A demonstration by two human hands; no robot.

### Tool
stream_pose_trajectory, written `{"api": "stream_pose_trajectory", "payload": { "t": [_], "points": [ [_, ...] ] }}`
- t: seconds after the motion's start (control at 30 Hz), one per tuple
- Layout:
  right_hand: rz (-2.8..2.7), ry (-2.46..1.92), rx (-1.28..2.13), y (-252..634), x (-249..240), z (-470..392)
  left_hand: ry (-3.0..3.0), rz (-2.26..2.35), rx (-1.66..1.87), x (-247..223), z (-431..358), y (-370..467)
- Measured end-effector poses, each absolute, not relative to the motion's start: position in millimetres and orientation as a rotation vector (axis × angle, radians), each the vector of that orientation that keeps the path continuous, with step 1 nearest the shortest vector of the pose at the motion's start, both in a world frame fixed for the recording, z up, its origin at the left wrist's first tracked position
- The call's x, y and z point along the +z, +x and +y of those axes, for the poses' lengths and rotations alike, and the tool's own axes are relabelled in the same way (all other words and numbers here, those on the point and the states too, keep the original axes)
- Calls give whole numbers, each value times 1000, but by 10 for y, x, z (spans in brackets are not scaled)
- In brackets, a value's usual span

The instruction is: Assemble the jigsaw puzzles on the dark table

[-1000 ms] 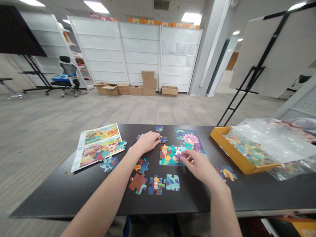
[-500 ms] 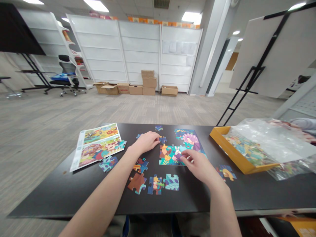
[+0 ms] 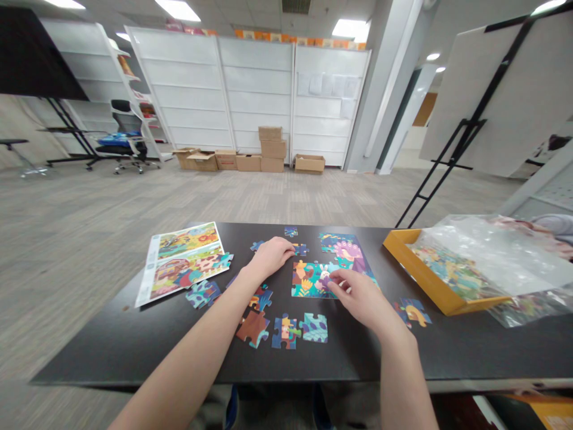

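on the worktop (image 3: 111, 346), has a picture sheet (image 3: 183, 263) at left, left hand (image 3: 271, 257) beside a blue piece (image 3: 301, 249), then right hand (image 3: 358, 292) over the joined puzzle (image 3: 324, 275); cannot tell either grip, pinching or spread; rightmost, shows a yellow box (image 3: 418, 278).

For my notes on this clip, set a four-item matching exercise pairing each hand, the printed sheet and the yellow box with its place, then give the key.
1. Left hand
2. Right hand
3. Printed sheet
4. Yellow box

A. On the left part of the table, as the camera sees it
B. Fingertips at a loose blue puzzle piece
C. On the right part of the table, with puzzle pieces inside
D. Fingertips at the joined puzzle section, beside the rabbit picture

Pairs: 1-B, 2-D, 3-A, 4-C
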State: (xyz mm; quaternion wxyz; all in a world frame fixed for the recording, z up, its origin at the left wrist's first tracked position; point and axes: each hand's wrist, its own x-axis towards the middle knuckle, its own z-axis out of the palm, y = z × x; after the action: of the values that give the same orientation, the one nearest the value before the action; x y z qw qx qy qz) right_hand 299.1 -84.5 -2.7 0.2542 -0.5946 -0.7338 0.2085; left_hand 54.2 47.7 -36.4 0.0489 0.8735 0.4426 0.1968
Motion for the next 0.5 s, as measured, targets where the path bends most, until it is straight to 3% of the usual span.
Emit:
{"api": "stream_pose_trajectory", "payload": {
  "t": [0.27, 0.5],
  "points": [
    [-1992, -1629, 580, 2997, -5, -851, 2719, 1030, 609, -289, 474, 526],
    [-2005, -1625, 583, 2991, 5, -856, 2644, 1067, 622, -322, 504, 458]
  ]
}}
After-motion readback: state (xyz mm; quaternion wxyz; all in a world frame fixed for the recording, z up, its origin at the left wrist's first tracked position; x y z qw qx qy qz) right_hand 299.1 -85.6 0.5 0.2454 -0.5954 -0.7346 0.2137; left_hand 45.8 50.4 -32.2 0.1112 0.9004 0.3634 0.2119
